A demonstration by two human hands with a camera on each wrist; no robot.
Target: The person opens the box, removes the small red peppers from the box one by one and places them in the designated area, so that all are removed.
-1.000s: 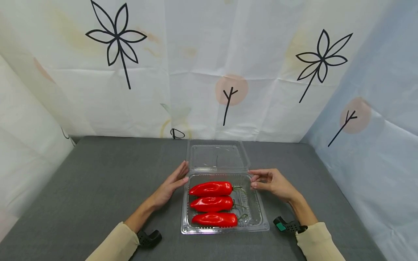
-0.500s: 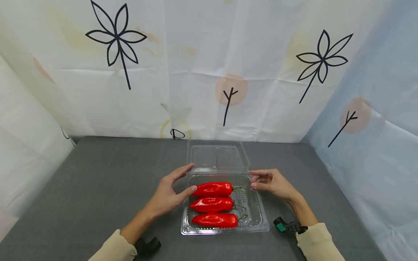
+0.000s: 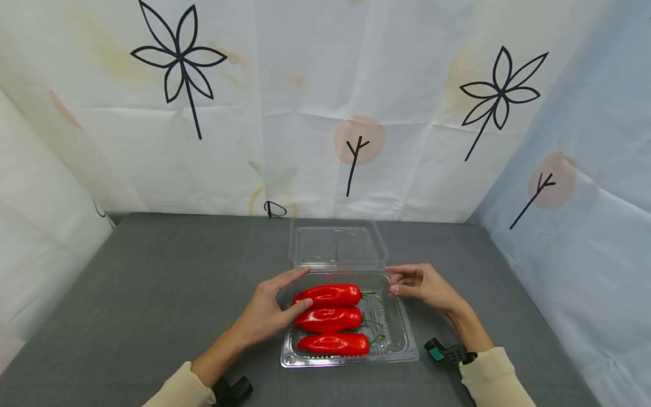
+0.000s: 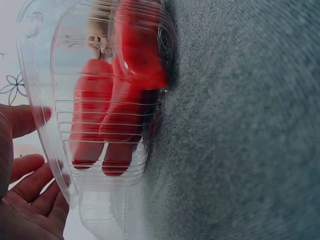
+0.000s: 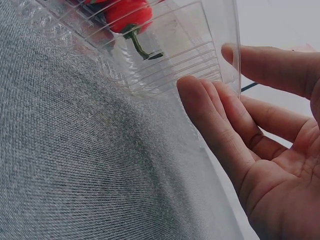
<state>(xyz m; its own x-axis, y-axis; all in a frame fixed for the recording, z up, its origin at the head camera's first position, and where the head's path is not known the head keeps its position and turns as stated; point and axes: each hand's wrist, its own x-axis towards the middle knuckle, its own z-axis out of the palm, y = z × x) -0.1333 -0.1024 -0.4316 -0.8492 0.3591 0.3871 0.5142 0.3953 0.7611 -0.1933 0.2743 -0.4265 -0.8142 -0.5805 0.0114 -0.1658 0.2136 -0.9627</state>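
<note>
A clear plastic clamshell container (image 3: 396, 333) lies on the table with its lid folded back. Inside it three red peppers lie side by side: a far one (image 3: 333, 295), a middle one (image 3: 330, 319) and a near one (image 3: 335, 343), stems to the right. My left hand (image 3: 267, 308) spreads over the container's left edge, thumb and fingers apart, the thumb above the pepper tips. It grips nothing. At the back right corner my right hand (image 3: 427, 288) pinches the side wall; in the right wrist view its fingers (image 5: 215, 115) lie along the outside, the thumb at the rim.
The clear lid (image 3: 335, 243) lies open behind the container, near the table's back edge. Grey cloth covers the table (image 3: 178, 282). White and blue printed fabric walls (image 3: 305, 113) stand at the back and sides.
My left hand has moved from beside the container's left wall to over its edge, thumb and fingers now further right above the peppers. The right hand has stayed in place.
</note>
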